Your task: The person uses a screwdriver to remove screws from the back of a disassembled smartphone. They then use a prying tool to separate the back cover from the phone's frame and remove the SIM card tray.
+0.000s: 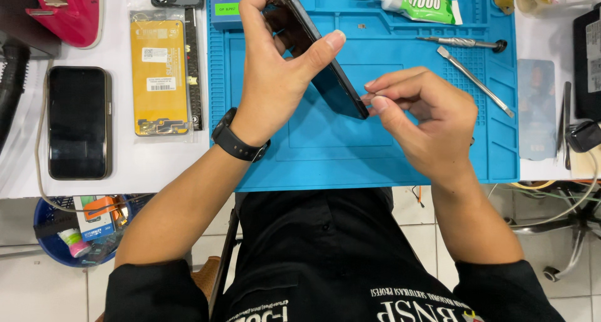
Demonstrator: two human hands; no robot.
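1. Your right hand (421, 123) pinches its fingertips at the phone's (316, 53) lower corner, seemingly on something too small to tell.
2. Your left hand (275, 71) grips the phone tilted on edge above the blue mat (400, 147), presenting that corner.
3. A glue tube (416, 1) lies beyond.

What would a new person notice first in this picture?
First, the dark phone held tilted on edge in the left hand above the blue work mat, with the right hand pinching at its lower corner. Another dark phone lies flat at the far left.
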